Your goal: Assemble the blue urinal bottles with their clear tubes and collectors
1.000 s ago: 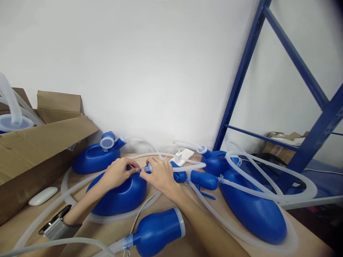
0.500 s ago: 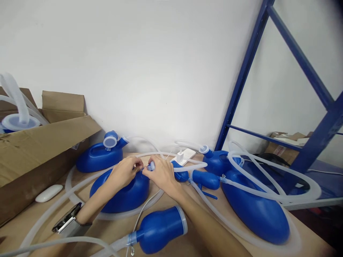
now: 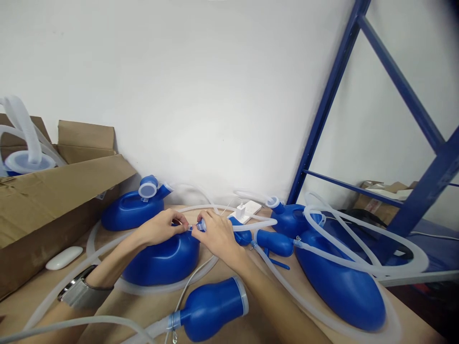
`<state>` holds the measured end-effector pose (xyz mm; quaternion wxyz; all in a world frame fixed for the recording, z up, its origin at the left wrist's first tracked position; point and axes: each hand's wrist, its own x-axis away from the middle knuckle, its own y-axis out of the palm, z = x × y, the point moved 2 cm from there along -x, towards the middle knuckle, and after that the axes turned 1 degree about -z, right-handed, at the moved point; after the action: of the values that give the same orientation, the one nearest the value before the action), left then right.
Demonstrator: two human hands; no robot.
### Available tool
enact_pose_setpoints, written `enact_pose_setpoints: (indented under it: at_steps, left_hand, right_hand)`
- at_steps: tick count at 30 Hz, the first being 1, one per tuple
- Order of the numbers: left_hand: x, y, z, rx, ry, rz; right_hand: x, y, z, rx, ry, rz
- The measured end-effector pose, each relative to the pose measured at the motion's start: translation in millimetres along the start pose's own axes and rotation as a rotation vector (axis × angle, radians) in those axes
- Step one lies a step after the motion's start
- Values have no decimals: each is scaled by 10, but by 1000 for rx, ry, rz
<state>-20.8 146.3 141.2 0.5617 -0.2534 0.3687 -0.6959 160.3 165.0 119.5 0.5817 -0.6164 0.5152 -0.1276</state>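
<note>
My right hand [image 3: 217, 233] is closed around a small translucent light-blue fitting [image 3: 203, 224], which shows between thumb and fingers. A white flexible hose [image 3: 254, 224] comes out on the far side of that hand; whether it joins the fitting is hidden. My left hand [image 3: 168, 227] pinches at the fitting's left end, where a thin pale tip [image 3: 190, 228] shows; what its fingers hold is too small to make out. Just beneath both hands lies a blue plastic urinal bottle [image 3: 163, 265]. Nearer to me is a blue funnel-shaped cup [image 3: 213, 308] with a clamped hose.
An open cardboard box [image 3: 68, 191] stands left, beside a white oval case [image 3: 64, 258]. Other blue bottles lie at back left [image 3: 132, 212] and right [image 3: 340, 282], among looping hoses. A white power strip [image 3: 247, 211] sits by the wall. A blue metal rack [image 3: 330, 100] rises right.
My left wrist and forearm have shifted slightly left and turned, and the left fingertips have drawn back a little from the fitting. My right hand stays nearly still, holding the fitting.
</note>
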Motion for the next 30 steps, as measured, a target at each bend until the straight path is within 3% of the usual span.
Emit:
enact_pose_setpoints:
  at_steps: [9, 21, 24, 30]
  left_hand:
    - [-21, 82, 29, -65, -62, 94]
    - [-72, 148, 26, -182, -224, 185]
    - [-72, 150, 41, -203, -208, 165]
    - [-18, 128, 6, -194, -59, 114]
  right_hand:
    - [-7, -18, 26, 6, -66, -30]
    - [-11, 20, -17, -33, 16, -9]
    - [10, -20, -26, -13, 14, -38]
    - [47, -368, 140, -152, -228, -252]
